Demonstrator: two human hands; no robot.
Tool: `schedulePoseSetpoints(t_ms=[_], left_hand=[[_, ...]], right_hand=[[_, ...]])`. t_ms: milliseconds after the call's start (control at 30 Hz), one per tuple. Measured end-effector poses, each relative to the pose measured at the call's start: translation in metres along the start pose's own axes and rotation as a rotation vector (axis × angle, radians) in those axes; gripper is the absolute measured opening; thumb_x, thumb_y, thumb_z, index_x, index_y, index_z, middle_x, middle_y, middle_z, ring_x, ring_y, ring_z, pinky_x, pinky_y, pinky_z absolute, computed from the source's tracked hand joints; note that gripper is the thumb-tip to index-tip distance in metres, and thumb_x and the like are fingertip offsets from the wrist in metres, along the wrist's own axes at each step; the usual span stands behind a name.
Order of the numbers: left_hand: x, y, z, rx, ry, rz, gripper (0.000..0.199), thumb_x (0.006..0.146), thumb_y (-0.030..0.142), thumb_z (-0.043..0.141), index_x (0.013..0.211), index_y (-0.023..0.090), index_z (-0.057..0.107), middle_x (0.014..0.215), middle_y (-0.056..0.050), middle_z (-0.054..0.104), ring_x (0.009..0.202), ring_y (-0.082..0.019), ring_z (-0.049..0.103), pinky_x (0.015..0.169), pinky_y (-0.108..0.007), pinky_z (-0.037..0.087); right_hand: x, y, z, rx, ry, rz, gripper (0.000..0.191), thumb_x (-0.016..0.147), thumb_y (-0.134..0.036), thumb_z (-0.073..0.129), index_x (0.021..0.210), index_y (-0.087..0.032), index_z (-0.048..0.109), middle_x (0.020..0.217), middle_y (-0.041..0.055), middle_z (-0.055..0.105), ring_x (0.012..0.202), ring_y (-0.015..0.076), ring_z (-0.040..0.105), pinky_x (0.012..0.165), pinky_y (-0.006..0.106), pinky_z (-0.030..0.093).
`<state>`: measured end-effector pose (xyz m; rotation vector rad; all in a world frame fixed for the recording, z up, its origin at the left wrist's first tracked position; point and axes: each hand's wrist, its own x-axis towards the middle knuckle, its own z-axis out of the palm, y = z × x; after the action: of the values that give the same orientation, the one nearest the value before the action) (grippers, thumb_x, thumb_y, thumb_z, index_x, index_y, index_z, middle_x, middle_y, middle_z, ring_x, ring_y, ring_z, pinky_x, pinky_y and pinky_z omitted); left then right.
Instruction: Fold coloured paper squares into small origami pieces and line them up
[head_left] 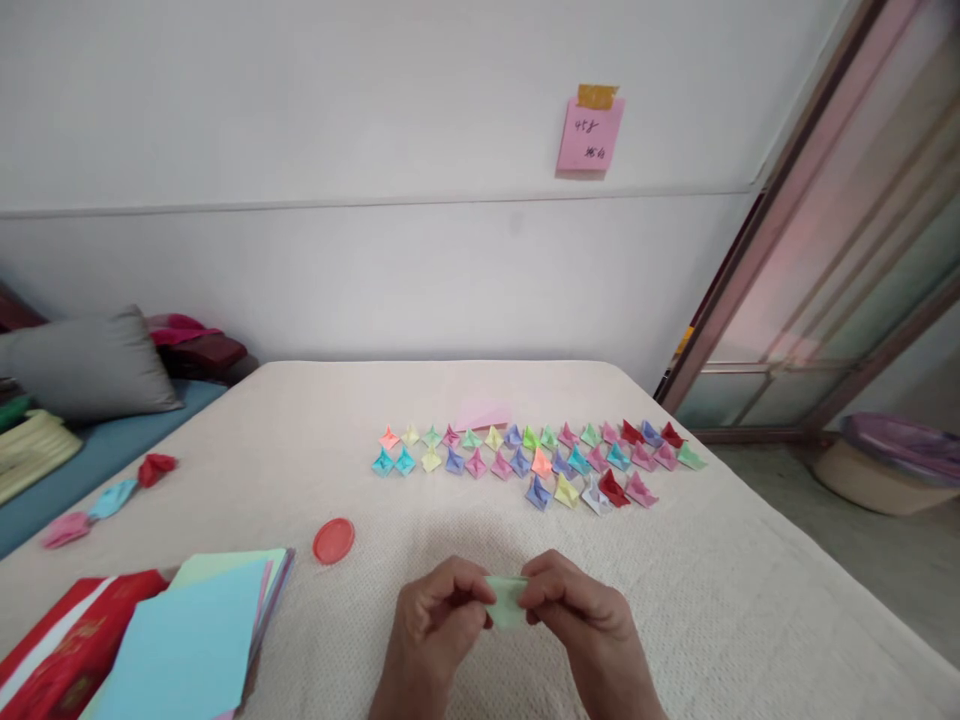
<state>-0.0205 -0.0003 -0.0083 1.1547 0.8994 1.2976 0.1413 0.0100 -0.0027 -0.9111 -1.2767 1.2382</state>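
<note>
A small folded piece of pale green paper (507,603) is held up over the near middle of the table. My left hand (442,620) pinches its left end between thumb and fingers. At the opposite end my right hand (581,625) grips it the same way, so the fingertips hide both ends. Beyond my hands stand rows of small folded paper boats (475,462) in many colours. The nearest of them include a blue one (538,492) and a yellow one (566,490).
A stack of coloured paper sheets (187,635) lies at the near left beside a red packet (82,640). A red round lid (334,541) sits left of my hands. Crumpled bits of paper (112,497) rest along the left edge. A pink note (590,135) hangs on the wall.
</note>
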Motion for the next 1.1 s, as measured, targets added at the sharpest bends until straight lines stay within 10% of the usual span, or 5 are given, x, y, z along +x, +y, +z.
schedulePoseSetpoints(t_ms=[367,767,1100], left_hand=[[-0.001,-0.002,0.008,0.111,0.088,0.016,0.021,0.077,0.026,0.066,0.066,0.019,0.049,0.066,0.003,0.053,0.061,-0.010,0.047,0.056,-0.021,0.035],[-0.002,0.004,0.009,0.030,0.063,-0.065,0.033,0.073,0.034,0.071,0.099,0.021,0.057,0.077,0.000,0.061,0.069,-0.014,0.055,0.063,-0.024,0.043],[0.004,0.004,0.003,0.100,-0.016,-0.146,0.025,0.077,0.040,0.065,0.078,0.017,0.074,0.068,-0.003,0.067,0.069,-0.017,0.058,0.068,-0.029,0.046]], right_hand=[[-0.003,0.003,0.004,-0.021,-0.036,0.067,0.015,0.077,-0.031,0.063,0.090,-0.024,0.059,0.076,-0.0008,0.057,0.068,0.0158,0.050,0.060,0.027,0.039],[0.000,0.006,0.003,-0.228,-0.009,0.047,0.021,0.079,-0.037,0.063,0.067,-0.020,0.063,0.056,-0.0034,0.051,0.055,0.0123,0.043,0.052,0.023,0.034],[-0.002,0.000,0.004,-0.302,-0.024,-0.039,0.019,0.084,-0.033,0.058,0.070,-0.022,0.064,0.065,-0.0011,0.063,0.063,0.0144,0.055,0.059,0.023,0.041]])
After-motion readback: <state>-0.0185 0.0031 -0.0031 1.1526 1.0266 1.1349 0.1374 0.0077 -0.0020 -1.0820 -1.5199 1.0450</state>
